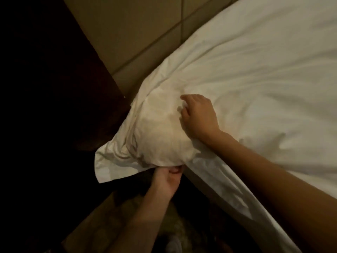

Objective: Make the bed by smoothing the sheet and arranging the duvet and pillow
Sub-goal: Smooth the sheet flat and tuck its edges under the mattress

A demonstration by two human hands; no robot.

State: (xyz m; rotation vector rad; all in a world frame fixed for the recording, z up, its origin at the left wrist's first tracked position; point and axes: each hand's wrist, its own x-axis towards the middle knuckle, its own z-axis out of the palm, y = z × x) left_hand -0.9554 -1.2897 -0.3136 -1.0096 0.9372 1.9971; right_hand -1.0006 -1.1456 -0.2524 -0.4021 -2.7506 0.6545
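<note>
likely squaring the duvet corner (pixel 156 128): left hand (pixel 166 177) grips beneath, right hand (pixel 197 115) pinches above; next, an even tug.

no legible text, labels or signs

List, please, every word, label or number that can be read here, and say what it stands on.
None can be read.
The pillow, the bedding and the headboard show no print, tag or logo.
The dark furniture on the left is too dim to tell.
</note>
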